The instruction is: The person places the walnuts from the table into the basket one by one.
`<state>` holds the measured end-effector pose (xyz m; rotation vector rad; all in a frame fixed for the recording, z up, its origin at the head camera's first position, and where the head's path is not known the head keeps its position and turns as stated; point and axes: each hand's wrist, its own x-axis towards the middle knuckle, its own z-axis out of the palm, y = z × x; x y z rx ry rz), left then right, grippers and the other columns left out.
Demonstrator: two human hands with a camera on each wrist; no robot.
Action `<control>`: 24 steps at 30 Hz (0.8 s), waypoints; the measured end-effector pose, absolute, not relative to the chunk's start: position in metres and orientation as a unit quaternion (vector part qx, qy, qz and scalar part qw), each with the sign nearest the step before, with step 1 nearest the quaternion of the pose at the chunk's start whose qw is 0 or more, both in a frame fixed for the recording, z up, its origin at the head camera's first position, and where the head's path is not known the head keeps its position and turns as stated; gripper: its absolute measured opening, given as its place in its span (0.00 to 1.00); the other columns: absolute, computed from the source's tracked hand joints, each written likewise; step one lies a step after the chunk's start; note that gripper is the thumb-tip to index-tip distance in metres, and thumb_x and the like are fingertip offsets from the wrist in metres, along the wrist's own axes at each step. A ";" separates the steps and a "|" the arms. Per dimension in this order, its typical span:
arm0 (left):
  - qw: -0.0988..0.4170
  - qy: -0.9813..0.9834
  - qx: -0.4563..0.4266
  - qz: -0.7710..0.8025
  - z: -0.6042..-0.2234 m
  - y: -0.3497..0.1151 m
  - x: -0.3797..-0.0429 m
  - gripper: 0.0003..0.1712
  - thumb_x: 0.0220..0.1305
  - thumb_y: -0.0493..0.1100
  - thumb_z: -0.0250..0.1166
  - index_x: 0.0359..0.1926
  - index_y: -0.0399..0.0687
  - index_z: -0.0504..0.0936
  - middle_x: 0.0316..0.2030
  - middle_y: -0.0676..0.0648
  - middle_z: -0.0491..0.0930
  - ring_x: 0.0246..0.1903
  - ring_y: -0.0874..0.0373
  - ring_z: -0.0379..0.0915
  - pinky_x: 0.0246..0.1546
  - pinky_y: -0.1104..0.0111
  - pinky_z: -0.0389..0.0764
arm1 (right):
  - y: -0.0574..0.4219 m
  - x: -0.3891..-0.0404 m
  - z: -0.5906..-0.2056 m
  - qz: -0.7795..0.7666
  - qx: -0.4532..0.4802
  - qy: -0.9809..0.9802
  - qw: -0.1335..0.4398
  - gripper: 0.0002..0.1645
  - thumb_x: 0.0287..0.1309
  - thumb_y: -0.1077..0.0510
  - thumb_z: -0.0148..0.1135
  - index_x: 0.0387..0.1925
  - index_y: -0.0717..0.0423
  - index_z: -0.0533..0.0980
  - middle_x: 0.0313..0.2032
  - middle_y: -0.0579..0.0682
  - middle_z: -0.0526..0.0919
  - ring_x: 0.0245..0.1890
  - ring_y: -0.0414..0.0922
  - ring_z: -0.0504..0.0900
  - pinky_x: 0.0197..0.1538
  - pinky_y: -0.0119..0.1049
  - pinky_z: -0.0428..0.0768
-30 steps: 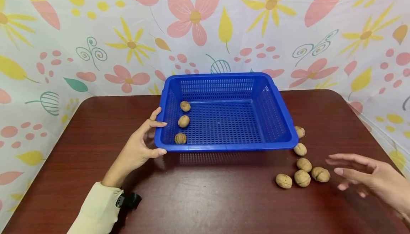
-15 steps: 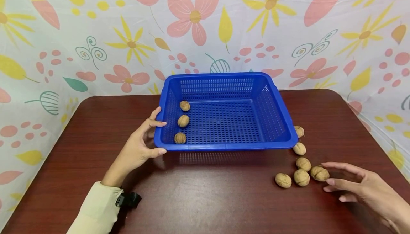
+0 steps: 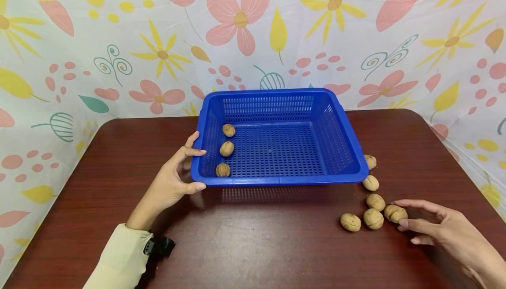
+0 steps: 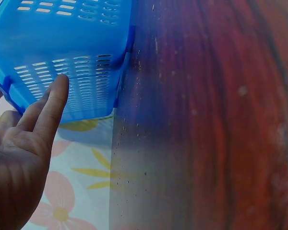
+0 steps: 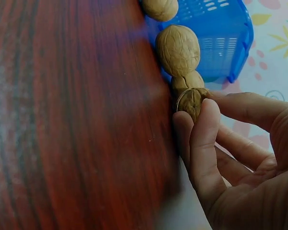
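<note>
A blue plastic basket (image 3: 276,180) stands toward the back of the table, with three walnuts inside along its left wall, the middle walnut (image 3: 227,149) among them. My left hand (image 3: 170,179) holds the basket's left rim near the front corner, thumb at the front and fingers on the side; in the left wrist view its fingers (image 4: 53,110) lie against the perforated wall. My right hand (image 3: 446,229) has thumb and fingertips around the rightmost walnut (image 3: 395,213), pinching it on the table. In the right wrist view this walnut (image 5: 191,101) sits between the fingertips.
Several more walnuts lie right of the basket, among them a front-left walnut (image 3: 350,222) and one walnut (image 3: 370,161) partly hidden by the basket's corner. The dark wooden table (image 3: 253,245) ends at a flowered cloth (image 3: 158,38) behind.
My right hand has moved left to the rightmost walnut, and its fingers have closed around it. My left hand and the basket have stayed in place.
</note>
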<state>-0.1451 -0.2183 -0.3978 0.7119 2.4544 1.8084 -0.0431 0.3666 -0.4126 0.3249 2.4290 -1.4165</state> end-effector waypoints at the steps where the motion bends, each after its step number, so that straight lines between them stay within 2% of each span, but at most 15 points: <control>1: 0.005 0.785 0.227 0.577 -0.398 -0.218 -0.145 0.37 0.57 0.34 0.80 0.66 0.40 0.74 0.85 0.51 0.47 0.57 0.53 0.80 0.54 0.74 0.83 | 0.366 -0.044 -0.413 -0.495 0.112 0.847 0.155 0.23 0.72 0.60 0.65 0.52 0.22 0.82 0.40 0.28 0.88 0.38 0.34 0.87 0.35 0.38 0.87; 8: 0.005 0.786 0.226 0.576 -0.399 -0.219 -0.145 0.37 0.56 0.34 0.80 0.66 0.40 0.75 0.85 0.52 0.47 0.57 0.53 0.80 0.55 0.74 0.82 | 0.365 -0.046 -0.414 -0.506 0.099 0.843 0.153 0.24 0.72 0.62 0.64 0.52 0.23 0.82 0.40 0.32 0.90 0.38 0.34 0.87 0.33 0.40 0.87; 17: 0.007 0.785 0.226 0.577 -0.399 -0.219 -0.146 0.37 0.57 0.36 0.80 0.66 0.41 0.74 0.85 0.53 0.47 0.60 0.38 0.79 0.55 0.74 0.82 | 0.365 -0.047 -0.415 -0.505 0.096 0.847 0.136 0.22 0.72 0.63 0.64 0.51 0.26 0.83 0.39 0.33 0.90 0.38 0.34 0.88 0.35 0.37 0.87; 24: 0.007 0.785 0.225 0.577 -0.400 -0.219 -0.146 0.37 0.57 0.36 0.80 0.67 0.41 0.74 0.85 0.53 0.47 0.60 0.37 0.79 0.55 0.74 0.83 | 0.369 -0.049 -0.407 -0.502 0.102 0.849 0.128 0.23 0.73 0.62 0.62 0.49 0.23 0.82 0.39 0.30 0.89 0.37 0.35 0.89 0.38 0.34 0.88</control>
